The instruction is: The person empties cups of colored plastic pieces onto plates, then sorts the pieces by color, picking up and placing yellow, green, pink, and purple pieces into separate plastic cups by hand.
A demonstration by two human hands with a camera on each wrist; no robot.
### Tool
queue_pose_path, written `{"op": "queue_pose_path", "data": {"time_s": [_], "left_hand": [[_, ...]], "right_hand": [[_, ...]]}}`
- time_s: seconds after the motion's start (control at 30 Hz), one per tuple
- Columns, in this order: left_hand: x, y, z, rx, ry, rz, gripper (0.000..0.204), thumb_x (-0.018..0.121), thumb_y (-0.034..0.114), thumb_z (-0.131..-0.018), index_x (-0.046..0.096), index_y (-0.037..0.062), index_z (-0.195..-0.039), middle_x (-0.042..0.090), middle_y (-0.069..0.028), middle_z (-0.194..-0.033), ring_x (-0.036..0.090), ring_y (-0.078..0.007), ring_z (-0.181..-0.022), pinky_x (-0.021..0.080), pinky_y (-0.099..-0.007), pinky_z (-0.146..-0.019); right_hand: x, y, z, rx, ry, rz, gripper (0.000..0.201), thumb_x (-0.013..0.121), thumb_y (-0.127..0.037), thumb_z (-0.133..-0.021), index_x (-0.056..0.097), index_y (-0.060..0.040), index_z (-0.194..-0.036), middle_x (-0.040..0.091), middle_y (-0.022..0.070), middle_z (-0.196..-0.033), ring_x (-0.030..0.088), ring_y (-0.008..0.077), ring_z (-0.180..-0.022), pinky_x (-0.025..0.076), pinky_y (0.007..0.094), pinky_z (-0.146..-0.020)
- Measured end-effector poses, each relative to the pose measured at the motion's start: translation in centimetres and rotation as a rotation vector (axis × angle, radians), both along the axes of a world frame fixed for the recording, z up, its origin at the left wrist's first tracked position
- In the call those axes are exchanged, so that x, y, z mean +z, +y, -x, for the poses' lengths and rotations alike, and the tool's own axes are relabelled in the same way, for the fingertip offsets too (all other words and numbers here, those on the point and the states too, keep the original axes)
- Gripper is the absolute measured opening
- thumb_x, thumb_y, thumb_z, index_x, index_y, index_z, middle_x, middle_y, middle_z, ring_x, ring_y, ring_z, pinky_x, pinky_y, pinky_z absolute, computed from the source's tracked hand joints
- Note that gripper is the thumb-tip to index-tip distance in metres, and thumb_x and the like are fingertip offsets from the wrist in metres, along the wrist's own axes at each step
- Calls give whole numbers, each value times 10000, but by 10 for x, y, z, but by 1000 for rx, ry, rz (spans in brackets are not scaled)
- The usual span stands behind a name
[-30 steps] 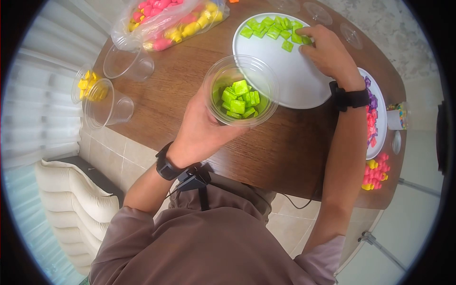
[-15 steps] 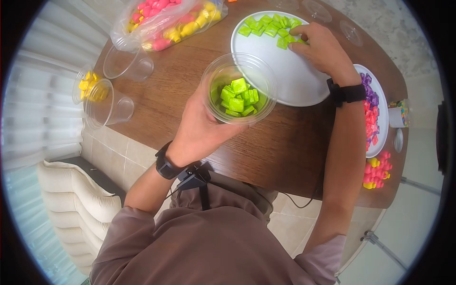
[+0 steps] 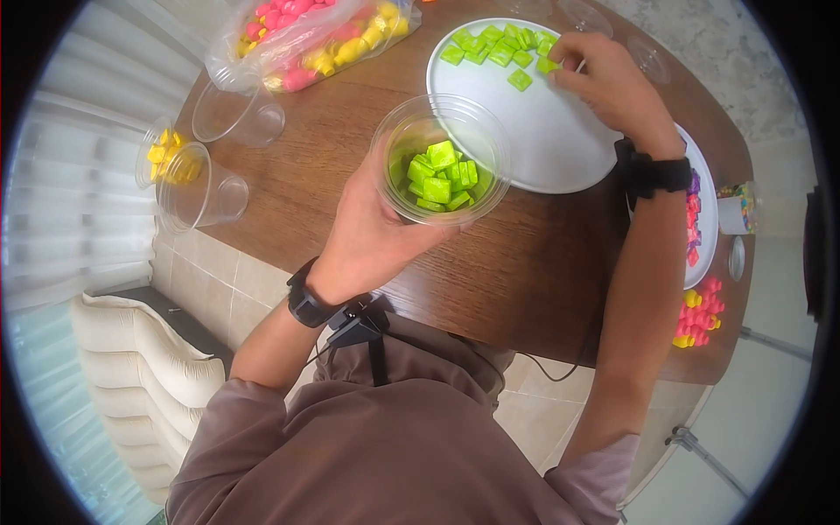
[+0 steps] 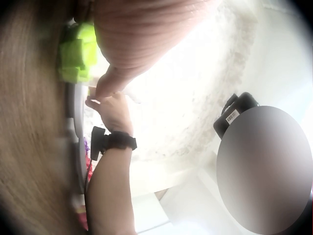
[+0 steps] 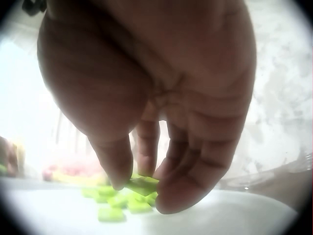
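My left hand point(image 3: 372, 227) grips a clear plastic cup point(image 3: 490, 197) from its near left side, above the table. Several green square wrapped candies point(image 3: 437, 179) lie in the bottom of the cup. Over the far right part of a round white plate point(image 3: 534, 144), my right hand point(image 3: 608, 83) pinches a green candy point(image 5: 143, 185) between thumb and fingers. More loose green candies point(image 3: 500, 52) are spread along the plate's far side. In the left wrist view the cup's candies point(image 4: 78, 56) look blurred.
At the left stand clear cups point(image 3: 201, 197), one with yellow pieces point(image 3: 162, 156). A bag of pink and yellow pieces point(image 3: 350, 48) lies at the back. To the right are a second white plate point(image 3: 707, 201) with purple and red candies, and pink and yellow pieces point(image 3: 700, 315).
My right hand has moved slightly back to the right over the plate, and the candies under it have shifted. My left hand holds the cup almost where it was.
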State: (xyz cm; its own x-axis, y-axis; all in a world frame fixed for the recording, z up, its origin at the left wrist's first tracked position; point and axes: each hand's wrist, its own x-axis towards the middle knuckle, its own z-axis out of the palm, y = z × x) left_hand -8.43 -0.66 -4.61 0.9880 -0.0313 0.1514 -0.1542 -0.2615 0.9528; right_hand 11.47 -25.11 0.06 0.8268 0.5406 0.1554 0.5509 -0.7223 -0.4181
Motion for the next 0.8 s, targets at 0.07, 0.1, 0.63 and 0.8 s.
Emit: {"op": "queue_pose_path", "data": {"time_s": [0.07, 0.1, 0.63, 0.8], "left_hand": [[0, 0, 0, 1, 2, 13, 862, 922, 92, -711, 468, -8, -1437, 591, -104, -1374, 554, -194, -1287, 427, -358, -1118], [0, 0, 0, 0, 4, 26, 863, 923, 95, -710, 469, -8, -1437, 593, -103, -1371, 556, -194, -1284, 427, -357, -1118], [0, -10, 3, 29, 62, 72, 769, 887, 111, -750, 498, 24, -1408, 638, -101, -1267, 624, -191, -1175, 504, -352, -1021], [-2, -12, -1, 21, -76, 15, 736, 881, 91, -743, 524, 18, -1382, 637, -95, -1265, 619, -189, -1182, 496, -350, -1032]], "right_hand": [[17, 4, 8, 33, 53, -101, 282, 711, -163, -839, 701, 36, -1038, 689, 189, -933, 661, 347, -876, 509, 431, -796], [27, 8, 16, 63, 107, -202, 283, 707, -159, -844, 706, 37, -1048, 693, 186, -939, 664, 346, -875, 513, 426, -796], [89, 47, 84, 840, 186, -441, 295, 723, -114, -915, 672, 47, -1156, 729, 118, -934, 684, 147, -845, 545, 279, -742], [96, 46, 81, 284, 218, -219, 281, 736, -108, -903, 689, 85, -1102, 730, 122, -910, 679, 139, -829, 539, 278, -731]]}}
